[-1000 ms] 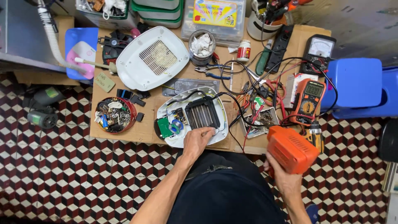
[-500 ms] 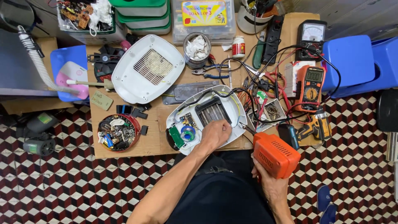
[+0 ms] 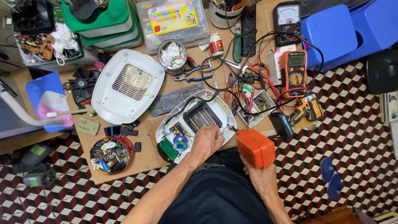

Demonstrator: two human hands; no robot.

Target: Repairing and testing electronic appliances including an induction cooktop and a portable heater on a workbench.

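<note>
Opened white appliance base (image 3: pixel 195 124) lies at table centre, near edge, its insides up: dark ribbed heater block toward 12 o'clock, green circuit board (image 3: pixel 168 148) and small solder spool (image 3: pixel 180 144) toward 7 o'clock. Black cable runs from it toward 1 o'clock, into the tangle of leads.

Left hand (image 3: pixel 206 141) rests on the base's 5 o'clock corner, fingers curled down into the housing; what they pinch, if anything, cannot be told.

Right hand (image 3: pixel 259 176) is closed round the grip of an orange soldering gun (image 3: pixel 255 147), held just off the table edge at 3 o'clock of the base. Its tip points toward 10 o'clock and sits just beside the left hand's fingers.

Around: white vented cover (image 3: pixel 127 85) at 10 o'clock of the base, apart from it. Round red tin of small parts (image 3: pixel 112 154) at 8 o'clock. Orange multimeter (image 3: pixel 293 72) at 2 o'clock, yellow cordless drill (image 3: pixel 304 110) at 3 o'clock beyond the gun. Pliers (image 3: pixel 191 74) and a metal cup with crumpled tissue (image 3: pixel 172 56) at 12 o'clock.
</note>
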